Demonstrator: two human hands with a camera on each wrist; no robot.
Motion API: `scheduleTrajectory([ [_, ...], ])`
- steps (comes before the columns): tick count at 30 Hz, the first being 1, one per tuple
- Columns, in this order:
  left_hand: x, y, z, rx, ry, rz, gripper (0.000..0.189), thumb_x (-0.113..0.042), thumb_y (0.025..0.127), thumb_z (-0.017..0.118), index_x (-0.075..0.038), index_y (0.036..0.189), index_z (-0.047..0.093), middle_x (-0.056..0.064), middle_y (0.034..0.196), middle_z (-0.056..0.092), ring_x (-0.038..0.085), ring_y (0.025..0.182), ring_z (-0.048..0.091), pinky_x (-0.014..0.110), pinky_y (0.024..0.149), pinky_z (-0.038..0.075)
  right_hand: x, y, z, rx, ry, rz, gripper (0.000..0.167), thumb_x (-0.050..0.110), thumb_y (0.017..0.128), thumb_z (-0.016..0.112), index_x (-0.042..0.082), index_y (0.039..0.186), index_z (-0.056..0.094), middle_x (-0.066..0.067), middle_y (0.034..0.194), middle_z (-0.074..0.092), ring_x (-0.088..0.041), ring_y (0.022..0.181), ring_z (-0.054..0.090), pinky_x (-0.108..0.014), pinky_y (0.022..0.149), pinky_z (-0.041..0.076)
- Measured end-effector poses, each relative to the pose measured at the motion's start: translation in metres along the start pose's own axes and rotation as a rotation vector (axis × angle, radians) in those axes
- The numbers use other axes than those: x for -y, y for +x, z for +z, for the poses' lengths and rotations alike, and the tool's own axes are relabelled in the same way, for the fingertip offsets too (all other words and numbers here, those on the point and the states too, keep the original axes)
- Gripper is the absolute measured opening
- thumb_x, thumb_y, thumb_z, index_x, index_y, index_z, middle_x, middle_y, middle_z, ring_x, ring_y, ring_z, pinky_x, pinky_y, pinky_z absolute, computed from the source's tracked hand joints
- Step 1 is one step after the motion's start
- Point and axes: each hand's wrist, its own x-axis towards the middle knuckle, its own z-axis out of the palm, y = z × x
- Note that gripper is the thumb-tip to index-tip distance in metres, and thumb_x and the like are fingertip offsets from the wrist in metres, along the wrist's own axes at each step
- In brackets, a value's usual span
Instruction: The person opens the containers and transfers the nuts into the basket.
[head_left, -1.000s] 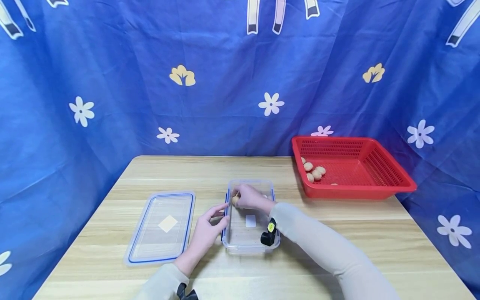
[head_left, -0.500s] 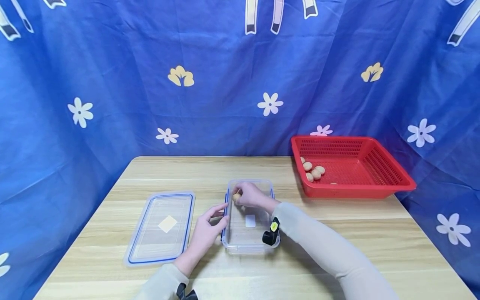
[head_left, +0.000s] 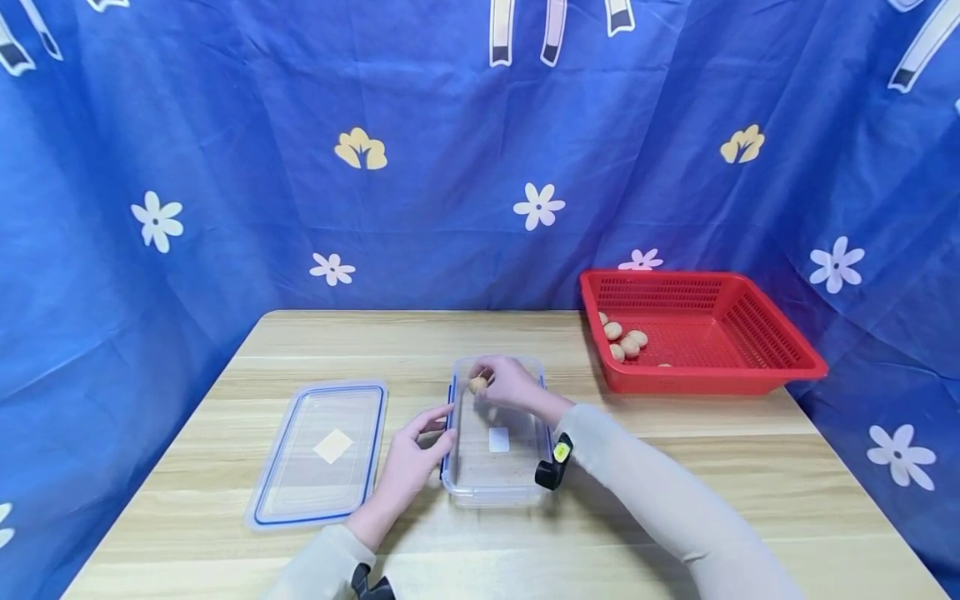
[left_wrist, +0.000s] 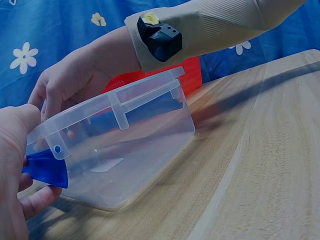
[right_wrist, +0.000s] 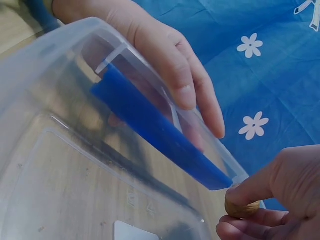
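In the head view my right hand [head_left: 510,387] reaches over the far left part of a clear plastic food container [head_left: 497,498] and pinches a walnut [head_left: 478,384]. Thumb and fingers enclose the walnut [right_wrist: 241,206] in the right wrist view, near the end of the blue latch [right_wrist: 160,130]. My left hand [head_left: 411,460] rests against the container's left side, its fairly straight fingers touching the wall and rim by the blue latch. A pale label [head_left: 498,440] shows at the container's bottom. Part of the left hand is cut off in its own wrist view.
A clear lid with a blue seal [head_left: 321,454] lies left of the container on the wooden table [head_left: 480,558]. At the back right stands a red plastic basket [head_left: 720,382] with several walnuts [head_left: 630,346] at its left end. A blue patterned curtain [head_left: 450,208] hangs behind the table.
My right hand has moved slightly away from me and to the right, and lifts the walnut a little. The left hand stays at the container's side.
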Motion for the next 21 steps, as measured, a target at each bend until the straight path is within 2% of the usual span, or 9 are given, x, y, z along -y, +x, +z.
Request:
scheduleTrajectory([
  [8, -0.002, 0.0, 0.0, -0.002, -0.001, 0.002, 0.038, -0.012, 0.084, 0.068, -0.012, 0.121, 0.062, 0.012, 0.11, 0.062, 0.027, 0.1, 0.058, 0.027, 0.078, 0.053, 0.002, -0.006, -0.007, -0.059, 0.031, 0.001, 0.029, -0.001, 0.073, 0.07, 0.003, 0.101, 0.065, -0.009, 0.091, 0.065, -0.019, 0.078, 0.061, -0.022, 0.065, 0.051],
  [21, -0.001, -0.001, 0.0, -0.002, 0.012, 0.005, 0.037, -0.013, 0.084, 0.068, -0.014, 0.12, 0.062, 0.011, 0.111, 0.062, 0.026, 0.101, 0.058, 0.028, 0.079, 0.052, 0.004, -0.013, -0.016, -0.133, 0.058, -0.067, 0.029, -0.002, 0.074, 0.071, 0.002, 0.102, 0.065, -0.009, 0.092, 0.063, -0.018, 0.075, 0.059, -0.023, 0.065, 0.051],
])
